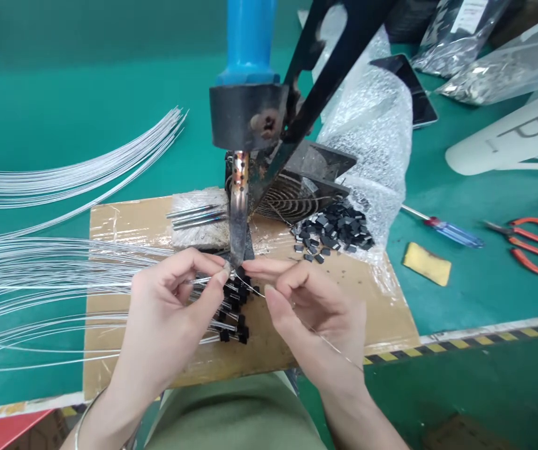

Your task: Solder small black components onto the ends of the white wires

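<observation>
A soldering iron (pixel 239 212) with a blue handle hangs tip-down in a black clamp. Just left of its tip, my left hand (pixel 175 306) is closed, thumb and forefinger pinching the end of a white wire. My right hand (pixel 316 312) curls round a thin solder wire (pixel 251 286), which runs from near the iron tip past the thumb and along the palm to the wrist. The right forefinger reaches close to the tip, by a small black part. Below the fingertips lie several white wires with black connectors (pixel 236 328) on their ends. The exact joint is hidden by fingers.
Cardboard (pixel 278 356) covers the bench front. Loose black pieces (pixel 334 228) are heaped on bubble wrap (pixel 367 125), near a black fan (pixel 292 197). White wire bundles (pixel 86 178) lie left. A screwdriver (pixel 451 230), yellow sponge (pixel 427 264) and red-handled scissors (pixel 532 240) lie right.
</observation>
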Available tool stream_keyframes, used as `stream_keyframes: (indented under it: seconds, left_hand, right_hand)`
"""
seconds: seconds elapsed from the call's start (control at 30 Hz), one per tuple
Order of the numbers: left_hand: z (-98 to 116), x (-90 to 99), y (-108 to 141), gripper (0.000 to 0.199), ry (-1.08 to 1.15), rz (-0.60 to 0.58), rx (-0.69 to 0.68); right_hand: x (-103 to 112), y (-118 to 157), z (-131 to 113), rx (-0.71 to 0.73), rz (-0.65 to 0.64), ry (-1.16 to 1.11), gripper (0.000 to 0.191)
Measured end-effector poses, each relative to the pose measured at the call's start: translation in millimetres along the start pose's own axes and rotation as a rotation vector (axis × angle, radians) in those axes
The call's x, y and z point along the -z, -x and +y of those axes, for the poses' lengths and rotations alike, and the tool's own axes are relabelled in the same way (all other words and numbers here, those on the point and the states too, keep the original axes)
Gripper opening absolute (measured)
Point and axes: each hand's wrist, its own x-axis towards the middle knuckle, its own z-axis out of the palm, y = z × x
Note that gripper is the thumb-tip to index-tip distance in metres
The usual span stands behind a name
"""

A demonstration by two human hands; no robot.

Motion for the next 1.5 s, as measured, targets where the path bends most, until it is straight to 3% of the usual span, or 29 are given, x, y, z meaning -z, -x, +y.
stream_keyframes:
  seconds: [0.9,1.5]
  left_hand:
    - [10,0.5,-3,0.012,-0.003,0.024,-0.052]
    - [8,0.6,-3,0.014,-0.009,0.019,-0.100]
  right_hand:
    - [-7,-5,-4,0.059,0.087,-0.114,0.025]
    - [-3,-3,0,0.075,0.036,-0.101,0.022]
